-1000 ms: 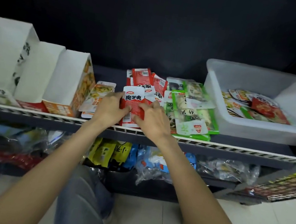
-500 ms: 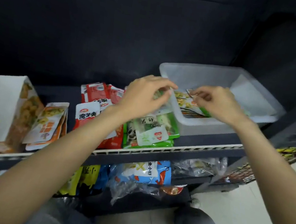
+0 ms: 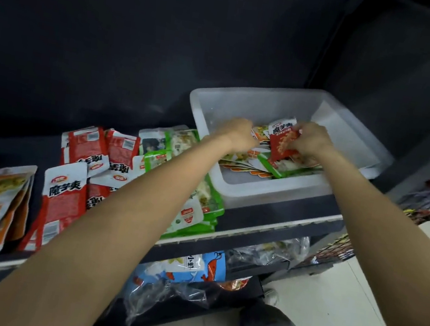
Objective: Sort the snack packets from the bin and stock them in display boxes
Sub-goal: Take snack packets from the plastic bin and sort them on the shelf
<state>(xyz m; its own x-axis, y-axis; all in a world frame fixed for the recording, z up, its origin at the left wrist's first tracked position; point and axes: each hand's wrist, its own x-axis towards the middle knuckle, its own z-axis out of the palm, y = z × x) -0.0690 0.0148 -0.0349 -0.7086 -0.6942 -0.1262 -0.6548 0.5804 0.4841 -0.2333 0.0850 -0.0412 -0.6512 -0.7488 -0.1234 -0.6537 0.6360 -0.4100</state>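
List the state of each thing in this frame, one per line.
White bin: on shelf, still holds mixed packets.
Red packet: lifted, in right hand's grip.
Left hand: in the bin among packets, grip unclear.
Red pile: sorted on shelf.
Green pile: stacked beside bin.

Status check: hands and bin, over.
Both hands in bin. Right hand grips red packet; left hand on packets, grip unclear. Nothing in the way.

Both your bare forearms stretch forward and to the right, nearly parallel. Your left hand (image 3: 239, 133) has its fingers curled down, its grip hidden from view. Your right hand (image 3: 311, 141) pinches a red packet (image 3: 282, 141) with bent fingers.
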